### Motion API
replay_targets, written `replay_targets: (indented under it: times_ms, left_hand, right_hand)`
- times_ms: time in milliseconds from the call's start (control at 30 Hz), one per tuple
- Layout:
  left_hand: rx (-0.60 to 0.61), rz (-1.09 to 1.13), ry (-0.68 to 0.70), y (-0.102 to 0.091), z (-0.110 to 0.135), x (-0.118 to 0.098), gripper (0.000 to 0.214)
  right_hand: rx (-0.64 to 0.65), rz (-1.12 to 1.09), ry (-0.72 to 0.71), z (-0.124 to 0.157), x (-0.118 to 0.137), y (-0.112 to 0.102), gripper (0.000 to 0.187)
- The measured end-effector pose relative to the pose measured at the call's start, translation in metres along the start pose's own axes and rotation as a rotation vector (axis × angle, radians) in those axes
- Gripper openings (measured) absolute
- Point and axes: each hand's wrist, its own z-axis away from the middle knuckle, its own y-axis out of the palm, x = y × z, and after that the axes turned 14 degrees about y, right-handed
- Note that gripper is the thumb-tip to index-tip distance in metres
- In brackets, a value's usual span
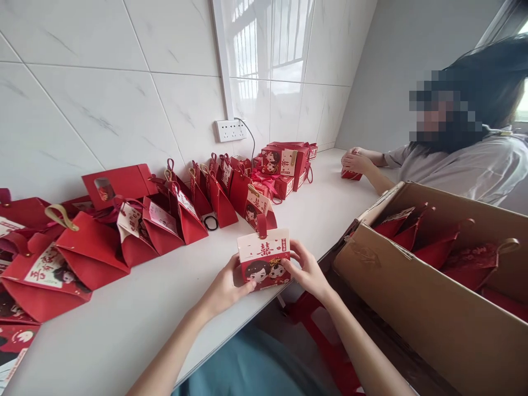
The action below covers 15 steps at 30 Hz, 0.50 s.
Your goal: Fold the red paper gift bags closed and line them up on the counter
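Note:
A small red and white gift box (264, 258), printed with a cartoon couple and topped by a red ribbon loop, stands near the front edge of the white counter (165, 297). My left hand (226, 289) grips its left side with curled fingers. My right hand (306, 269) holds its right side, fingers pinched near a small gold tassel on the box front.
Several red triangular gift bags (185, 212) and boxes (284, 162) line the tiled wall. An open cardboard carton (416, 297) with more red bags sits at my right. Another person's hands (357, 162) hold a small red box at the far end. A black hair band (210, 223) lies on the counter.

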Motion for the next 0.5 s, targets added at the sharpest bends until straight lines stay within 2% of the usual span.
replay_targets:
  times_ms: [167, 233, 333, 433, 500]
  left_hand:
    - [0.072, 0.094, -0.012, -0.002, 0.005, -0.012, 0.049]
    - [0.064, 0.098, -0.008, -0.002, 0.006, -0.014, 0.047]
    - [0.015, 0.057, 0.021, 0.002, 0.013, -0.018, 0.049]
    - [-0.011, 0.058, 0.091, 0.000, 0.026, -0.028, 0.056]
    - [-0.142, -0.007, 0.099, -0.013, 0.039, -0.039, 0.062]
  right_hand:
    - [-0.040, -0.065, 0.073, 0.010, 0.017, -0.008, 0.037]
    - [-0.035, -0.111, 0.099, 0.012, 0.022, -0.008, 0.038]
    - [-0.017, -0.127, 0.111, 0.017, 0.024, -0.005, 0.038]
    - [-0.028, -0.092, 0.152, 0.025, 0.014, -0.005, 0.035]
    - [-0.094, -0.010, 0.178, 0.026, -0.002, -0.010, 0.036]
